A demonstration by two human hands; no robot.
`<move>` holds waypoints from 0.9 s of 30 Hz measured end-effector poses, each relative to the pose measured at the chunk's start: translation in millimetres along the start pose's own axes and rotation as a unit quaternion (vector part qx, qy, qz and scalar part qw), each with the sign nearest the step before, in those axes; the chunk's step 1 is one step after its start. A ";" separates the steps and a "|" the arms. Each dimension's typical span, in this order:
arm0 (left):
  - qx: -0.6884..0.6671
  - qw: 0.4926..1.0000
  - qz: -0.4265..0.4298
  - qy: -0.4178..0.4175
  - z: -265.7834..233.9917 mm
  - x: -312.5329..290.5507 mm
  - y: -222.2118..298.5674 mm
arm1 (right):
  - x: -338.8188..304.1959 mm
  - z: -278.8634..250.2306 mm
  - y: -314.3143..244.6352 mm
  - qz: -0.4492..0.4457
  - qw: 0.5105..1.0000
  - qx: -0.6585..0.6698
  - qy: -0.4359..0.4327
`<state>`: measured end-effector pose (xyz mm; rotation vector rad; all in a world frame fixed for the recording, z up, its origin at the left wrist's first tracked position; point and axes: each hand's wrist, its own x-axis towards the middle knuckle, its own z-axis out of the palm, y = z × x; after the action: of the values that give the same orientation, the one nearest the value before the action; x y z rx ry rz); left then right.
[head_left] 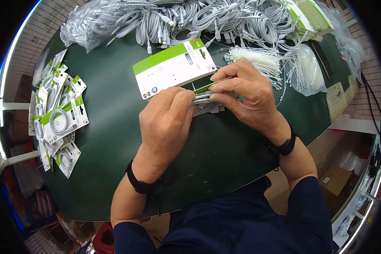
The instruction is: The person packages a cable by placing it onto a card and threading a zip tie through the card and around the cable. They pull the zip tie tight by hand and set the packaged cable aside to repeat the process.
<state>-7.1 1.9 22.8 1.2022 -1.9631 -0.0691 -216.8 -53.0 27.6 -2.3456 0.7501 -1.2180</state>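
A coil of pale grey, smooth-jacketed cable (203,101) is just on the person's side of the flat white-and-green cardboard card (167,74) lying on the dark green worktop (199,148). The left hand (165,116) has its grip closed on the coil; the right hand (252,95) has its grip pinched nearly together on a tilted, green-faced card (205,88) and the coil's far side. If either pinch slackens, the springy loops could fan out. Squeezing unevenly could crease the tilted card, and the protruding grey plug (220,109) could catch its edge.
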 end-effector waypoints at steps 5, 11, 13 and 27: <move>-0.008 0.999 0.040 0.024 1.1 -3.5 -4.4 | -5.4 2.2 6.8 -0.002 1.000 0.011 -0.010; -0.013 1.000 0.017 0.007 -3.9 -3.9 -1.5 | -3.7 2.7 10.2 -0.016 1.000 0.009 -0.010; -0.009 1.000 0.010 -0.014 -5.4 -1.7 0.0 | -4.8 2.6 10.5 -0.022 1.000 0.006 -0.009; 0.002 0.998 0.067 0.000 -8.4 -3.6 -6.7 | -6.9 6.5 6.2 -0.018 1.000 -0.008 -0.002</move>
<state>4.0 3.9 23.3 1.0701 -2.0392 0.0043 -216.4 -52.9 16.2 -2.3841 0.7218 -1.2258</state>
